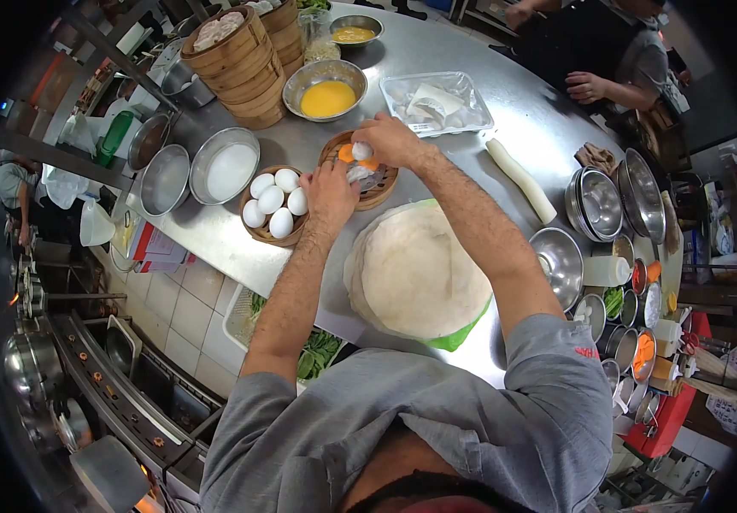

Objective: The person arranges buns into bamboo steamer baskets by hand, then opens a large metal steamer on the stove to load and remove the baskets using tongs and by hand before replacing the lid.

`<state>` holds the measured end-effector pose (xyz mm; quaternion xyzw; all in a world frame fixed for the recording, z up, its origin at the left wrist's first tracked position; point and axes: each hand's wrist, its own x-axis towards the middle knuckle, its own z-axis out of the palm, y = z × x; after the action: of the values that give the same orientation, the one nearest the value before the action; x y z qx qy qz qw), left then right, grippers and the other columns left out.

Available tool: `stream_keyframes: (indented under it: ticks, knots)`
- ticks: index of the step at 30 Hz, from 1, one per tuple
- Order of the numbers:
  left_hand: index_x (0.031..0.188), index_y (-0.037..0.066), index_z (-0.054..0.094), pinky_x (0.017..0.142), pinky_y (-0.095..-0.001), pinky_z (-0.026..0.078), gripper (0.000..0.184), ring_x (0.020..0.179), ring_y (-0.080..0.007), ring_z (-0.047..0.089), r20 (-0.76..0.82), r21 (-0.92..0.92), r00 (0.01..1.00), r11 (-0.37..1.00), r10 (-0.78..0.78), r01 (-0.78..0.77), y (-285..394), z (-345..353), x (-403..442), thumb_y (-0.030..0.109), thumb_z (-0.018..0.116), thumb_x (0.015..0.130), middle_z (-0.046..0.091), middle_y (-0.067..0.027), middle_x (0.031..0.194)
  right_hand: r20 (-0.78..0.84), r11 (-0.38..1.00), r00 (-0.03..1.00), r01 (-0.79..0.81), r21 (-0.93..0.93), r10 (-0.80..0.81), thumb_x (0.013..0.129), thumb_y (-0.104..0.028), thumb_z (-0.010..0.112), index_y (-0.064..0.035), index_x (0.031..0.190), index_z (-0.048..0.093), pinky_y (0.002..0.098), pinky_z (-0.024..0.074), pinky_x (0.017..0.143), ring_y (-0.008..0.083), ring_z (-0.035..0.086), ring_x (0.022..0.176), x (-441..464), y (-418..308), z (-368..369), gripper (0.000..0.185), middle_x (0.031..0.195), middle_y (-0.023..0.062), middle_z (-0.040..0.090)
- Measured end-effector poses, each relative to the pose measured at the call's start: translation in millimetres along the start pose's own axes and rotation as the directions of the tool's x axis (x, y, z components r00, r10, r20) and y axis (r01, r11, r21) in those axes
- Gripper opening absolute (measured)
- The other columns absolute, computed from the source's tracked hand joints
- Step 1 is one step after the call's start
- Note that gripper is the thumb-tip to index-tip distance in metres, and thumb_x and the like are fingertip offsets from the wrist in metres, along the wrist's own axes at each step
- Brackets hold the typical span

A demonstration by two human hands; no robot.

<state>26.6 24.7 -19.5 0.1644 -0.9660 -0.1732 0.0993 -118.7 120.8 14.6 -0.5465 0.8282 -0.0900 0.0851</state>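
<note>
A round bamboo steamer (378,195) holds orange slices (347,154), which look like carrot, and a greyish, translucent piece (360,173). My right hand (390,141) reaches over its far right side, fingertips pinched on a small white piece (361,150) that looks like a dumpling. At the steamer's left edge is my left hand (331,192), fingers stretched toward the greyish piece; its fingertips are partly hidden. Just left of that hand, a second bamboo basket (287,240) holds several white eggs (271,201). A large pale dough sheet (419,269) lies nearest my body.
Behind the steamer stand a bowl of yellow liquid (327,99), stacked bamboo steamers (240,73) and a plastic-wrapped tray (437,103). To the right are a white dough roll (520,181) and metal bowls (599,203). A pan of white powder (230,168) stands left. Another person (607,85) stands opposite.
</note>
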Motion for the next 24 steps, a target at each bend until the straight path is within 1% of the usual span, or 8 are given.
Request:
stream_keyframes:
  ticks: [2, 3, 5, 12, 14, 17, 21, 24]
  knots:
    - [0.104, 0.004, 0.053, 0.091, -0.0482, 0.028, 0.038, 0.1, -0.0268, 0.053, 0.008, -0.011, 0.999, 0.999, -0.034, 0.034, 4, -1, 0, 0.022, 0.065, 0.072, 0.057, -0.0118, 0.1, -0.03, 0.999, 0.999, 0.029, -0.024, -0.03, 0.062, -0.001, 0.069, -0.0123, 0.102, 0.064, 0.0356, 0.0437, 0.087, 0.0268, 0.049, 0.099, -3, -1, -7, 0.042, 0.105, 0.0025, 0.059]
    - [0.104, 0.004, 0.053, 0.091, -0.0481, 0.028, 0.038, 0.1, -0.0268, 0.053, 0.015, -0.017, 0.998, 0.998, -0.065, 0.065, 6, -2, 1, 0.023, 0.065, 0.073, 0.056, -0.0118, 0.1, -0.029, 0.999, 0.999, 0.03, -0.026, -0.031, 0.062, -0.001, 0.069, -0.0123, 0.102, 0.064, 0.0356, 0.0437, 0.087, 0.0268, 0.049, 0.099, -2, 1, -5, 0.042, 0.105, 0.0025, 0.059]
    - [0.104, 0.004, 0.053, 0.09, -0.0481, 0.028, 0.038, 0.1, -0.0268, 0.053, -0.006, 0.004, 0.998, 0.998, -0.068, 0.068, 7, 2, 0, 0.023, 0.065, 0.072, 0.056, -0.0119, 0.1, -0.045, 0.988, 0.987, 0.149, -0.047, -0.151, 0.061, 0.004, 0.066, -0.0129, 0.102, 0.064, 0.0346, 0.0434, 0.087, 0.026, 0.049, 0.098, -2, 5, -3, 0.044, 0.106, 0.0016, 0.058]
    - [0.102, 0.005, 0.052, 0.089, -0.0478, 0.028, 0.036, 0.098, -0.0264, 0.052, -0.061, 0.002, 0.996, 0.998, -0.063, 0.063, 5, 6, -1, 0.022, 0.065, 0.072, 0.055, -0.0105, 0.098, -0.131, 0.962, 0.956, 0.27, 0.035, -0.264, 0.061, 0.008, 0.063, -0.0126, 0.099, 0.064, 0.0343, 0.0431, 0.088, 0.0249, 0.048, 0.1, -15, 18, -1, 0.044, 0.111, 0.0029, 0.055]
    - [0.101, 0.005, 0.052, 0.088, -0.0473, 0.028, 0.036, 0.098, -0.0263, 0.052, -0.059, 0.003, 0.997, 0.998, -0.057, 0.057, 5, 6, -2, 0.021, 0.065, 0.072, 0.055, -0.01, 0.097, -0.101, 0.969, 0.964, 0.244, -0.046, -0.248, 0.063, 0.001, 0.067, -0.0135, 0.098, 0.064, 0.0341, 0.042, 0.088, 0.0244, 0.047, 0.101, -22, 14, 1, 0.038, 0.107, 0.0014, 0.055]
    - [0.101, 0.006, 0.053, 0.087, -0.0464, 0.029, 0.035, 0.098, -0.0262, 0.052, -0.065, 0.013, 0.997, 0.999, -0.032, 0.033, 6, 6, -4, 0.021, 0.065, 0.072, 0.055, -0.0093, 0.096, -0.084, 0.987, 0.984, 0.155, -0.048, -0.159, 0.063, 0.006, 0.063, -0.0129, 0.099, 0.063, 0.0356, 0.0436, 0.087, 0.0262, 0.048, 0.1, -22, 9, 5, 0.041, 0.108, 0.0039, 0.053]
    - [0.101, 0.006, 0.053, 0.087, -0.0465, 0.029, 0.035, 0.097, -0.0264, 0.053, -0.081, 0.035, 0.997, 0.999, -0.018, 0.021, 4, 6, -3, 0.021, 0.065, 0.072, 0.056, -0.0097, 0.096, -0.065, 0.996, 0.995, 0.071, -0.048, -0.074, 0.066, 0.003, 0.062, -0.0128, 0.1, 0.063, 0.0356, 0.0439, 0.086, 0.0266, 0.049, 0.099, -16, 4, 5, 0.038, 0.106, 0.0038, 0.054]
    - [0.101, 0.005, 0.053, 0.087, -0.047, 0.029, 0.035, 0.096, -0.0265, 0.054, -0.059, 0.015, 0.997, 0.999, -0.04, 0.041, 5, 3, -3, 0.022, 0.064, 0.073, 0.057, -0.0105, 0.095, -0.107, 0.997, 0.994, 0.0, 0.08, 0.009, 0.067, 0.002, 0.061, -0.0128, 0.099, 0.063, 0.0352, 0.0442, 0.086, 0.0264, 0.049, 0.098, -13, 4, 8, 0.036, 0.106, 0.0034, 0.054]
